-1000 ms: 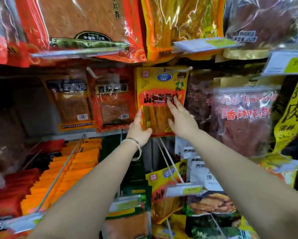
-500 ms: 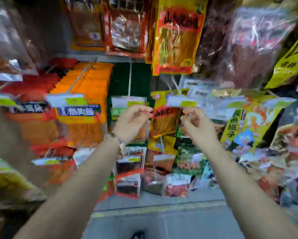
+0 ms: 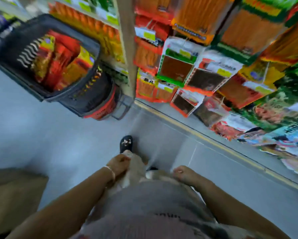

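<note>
One dark basket (image 3: 86, 94) stands on the floor well beyond the left fingers (image 3: 123, 158), up and to their left, its opening facing upward. Blur hides its long axis. Red and yellow packets (image 3: 58, 54) fill it. Left hand (image 3: 119, 163) curls against a pale trouser leg (image 3: 136, 168); whether it grips the cloth is unclear. Right hand (image 3: 183, 173) hangs loosely curled and empty. A black shoe (image 3: 126, 143) lies just beyond the left fingertips.

The person wears a grey ribbed top (image 3: 153, 202), beige trousers (image 3: 136, 163), black slipper (image 3: 126, 144) and pale left-wrist bracelet (image 3: 110, 171).
</note>
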Available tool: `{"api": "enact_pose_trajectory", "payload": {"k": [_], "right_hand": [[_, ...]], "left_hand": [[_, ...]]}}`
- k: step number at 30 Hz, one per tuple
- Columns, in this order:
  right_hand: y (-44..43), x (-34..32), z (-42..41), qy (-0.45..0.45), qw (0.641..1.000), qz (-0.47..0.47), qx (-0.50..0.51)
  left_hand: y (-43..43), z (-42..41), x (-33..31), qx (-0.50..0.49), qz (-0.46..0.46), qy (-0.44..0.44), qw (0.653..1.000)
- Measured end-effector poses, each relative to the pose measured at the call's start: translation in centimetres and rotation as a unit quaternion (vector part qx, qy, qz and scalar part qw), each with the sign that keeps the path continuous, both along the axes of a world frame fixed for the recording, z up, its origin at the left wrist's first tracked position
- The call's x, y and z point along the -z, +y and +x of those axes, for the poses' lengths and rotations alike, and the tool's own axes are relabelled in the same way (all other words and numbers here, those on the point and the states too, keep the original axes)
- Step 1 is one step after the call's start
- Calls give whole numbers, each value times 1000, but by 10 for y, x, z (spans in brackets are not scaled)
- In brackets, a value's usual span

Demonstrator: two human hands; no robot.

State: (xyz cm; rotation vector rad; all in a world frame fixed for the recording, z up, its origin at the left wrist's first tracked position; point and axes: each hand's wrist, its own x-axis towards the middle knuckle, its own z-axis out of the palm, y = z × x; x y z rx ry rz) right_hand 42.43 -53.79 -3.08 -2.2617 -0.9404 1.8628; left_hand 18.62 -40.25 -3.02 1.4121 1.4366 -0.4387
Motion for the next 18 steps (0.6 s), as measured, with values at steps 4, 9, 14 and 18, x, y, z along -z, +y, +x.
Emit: {"api": "enact_pose_trajectory", "payload": {"k": [4,9,14,18], "right_hand": [[50,5,-29,-35,999,-7,-41],[157,6,-55,-52,998,-25,-12],[258,7,-97,-58,998,8,30],[318,1,-150,1,994,54,91]], "left_hand": [[22,-58,3,-127,-20,6,992],[70,-131,8,-138,-19,45,989],[143,-193,0,-302,1,-22,953],[187,-233,-7,-345,22,-25,938]]}}
